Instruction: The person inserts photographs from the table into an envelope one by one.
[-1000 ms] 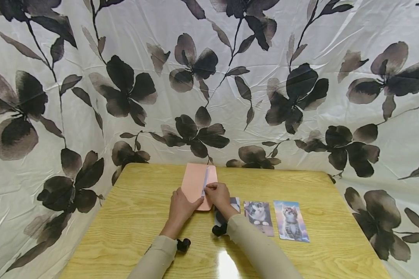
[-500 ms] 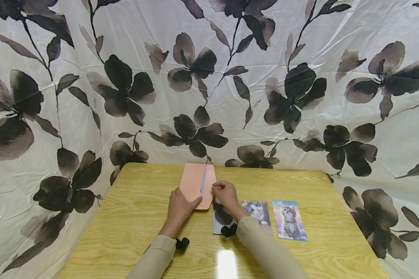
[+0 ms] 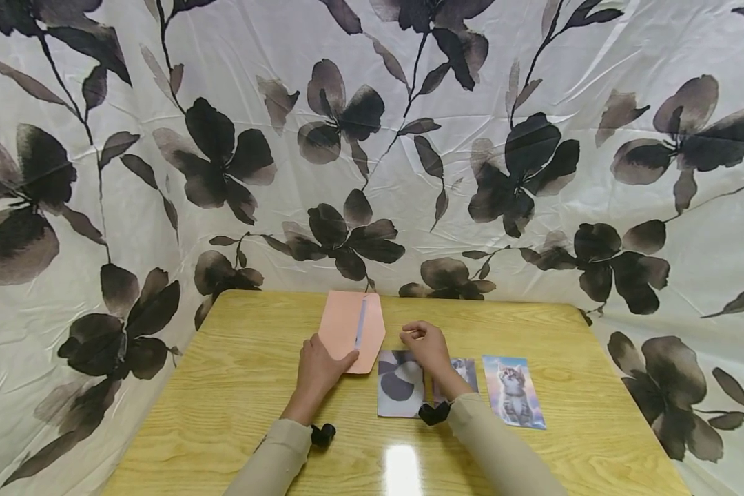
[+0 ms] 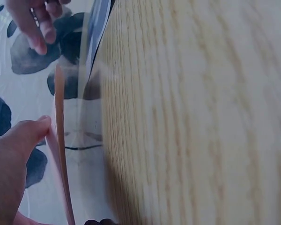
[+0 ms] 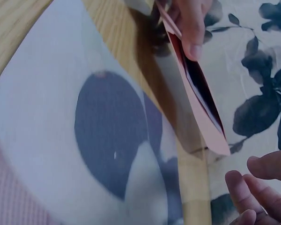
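My left hand [image 3: 322,368] grips the lower left edge of a pink envelope [image 3: 350,324], thumb on its face. The envelope is tilted up off the table in the left wrist view, its edge [image 4: 60,117] showing. A pale blue-violet strip lies along its slot in the head view; the right wrist view shows something dark inside the envelope's opening [image 5: 196,89]. To the right of it, my right hand [image 3: 430,351] hovers with loosely bent fingers and holds nothing. Below that hand lies a grey-and-white picture card [image 3: 397,386], with a kitten card [image 3: 468,372] partly hidden by the wrist.
A third card, with a tabby kitten on a pastel sky [image 3: 513,393], lies farthest right in the row. The wooden table [image 3: 235,386] ends at a floral cloth [image 3: 421,227] hung behind it and at both sides.
My right hand has left the envelope's slot and moved right, over the cards, uncovering the grey-and-white card and covering part of the middle one. My left hand has stayed on the envelope.
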Demonstrator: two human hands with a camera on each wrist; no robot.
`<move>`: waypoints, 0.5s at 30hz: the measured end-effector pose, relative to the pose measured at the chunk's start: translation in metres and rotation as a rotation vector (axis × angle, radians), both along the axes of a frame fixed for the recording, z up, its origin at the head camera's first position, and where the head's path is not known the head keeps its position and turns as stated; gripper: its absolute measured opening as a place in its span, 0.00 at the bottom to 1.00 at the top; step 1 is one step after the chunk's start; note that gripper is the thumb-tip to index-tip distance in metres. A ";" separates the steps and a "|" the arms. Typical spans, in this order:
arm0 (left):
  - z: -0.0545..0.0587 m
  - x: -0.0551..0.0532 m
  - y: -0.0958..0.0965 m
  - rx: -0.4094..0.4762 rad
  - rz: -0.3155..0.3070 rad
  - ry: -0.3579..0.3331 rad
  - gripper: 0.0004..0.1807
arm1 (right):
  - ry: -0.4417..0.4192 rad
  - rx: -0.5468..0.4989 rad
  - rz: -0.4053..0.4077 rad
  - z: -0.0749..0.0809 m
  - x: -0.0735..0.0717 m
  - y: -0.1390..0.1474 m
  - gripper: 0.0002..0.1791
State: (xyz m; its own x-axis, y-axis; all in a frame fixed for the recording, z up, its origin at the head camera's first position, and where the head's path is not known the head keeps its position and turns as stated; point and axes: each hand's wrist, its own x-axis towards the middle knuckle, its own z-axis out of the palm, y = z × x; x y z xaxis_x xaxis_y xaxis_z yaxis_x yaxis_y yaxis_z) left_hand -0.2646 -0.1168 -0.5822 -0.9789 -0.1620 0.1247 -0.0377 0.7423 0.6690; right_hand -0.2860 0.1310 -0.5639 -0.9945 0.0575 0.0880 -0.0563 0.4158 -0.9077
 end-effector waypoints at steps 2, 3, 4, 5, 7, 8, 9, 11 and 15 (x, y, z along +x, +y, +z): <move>0.000 0.000 0.000 0.006 -0.002 -0.002 0.54 | -0.010 0.009 -0.003 0.001 0.003 0.007 0.13; 0.000 0.000 0.000 0.012 -0.003 -0.004 0.54 | -0.012 0.015 -0.002 0.001 0.005 0.011 0.13; -0.001 0.001 0.000 0.015 -0.005 -0.006 0.54 | -0.016 0.017 -0.003 0.001 0.007 0.014 0.13; -0.001 0.001 0.000 0.017 -0.008 -0.007 0.55 | -0.023 0.021 -0.007 0.001 0.008 0.018 0.13; -0.002 0.001 0.000 0.016 -0.011 -0.006 0.55 | -0.024 0.034 -0.010 0.001 0.011 0.026 0.13; -0.002 0.001 0.000 0.016 -0.012 -0.006 0.55 | -0.024 0.041 -0.015 0.001 0.013 0.029 0.13; -0.002 0.001 -0.001 0.015 -0.014 -0.004 0.55 | -0.023 0.044 -0.019 0.001 0.014 0.033 0.14; -0.002 0.001 -0.001 0.010 -0.015 -0.002 0.54 | -0.018 0.059 -0.024 0.002 0.017 0.039 0.14; -0.001 0.001 -0.002 0.013 -0.016 -0.013 0.55 | -0.031 0.080 -0.031 0.002 0.026 0.052 0.14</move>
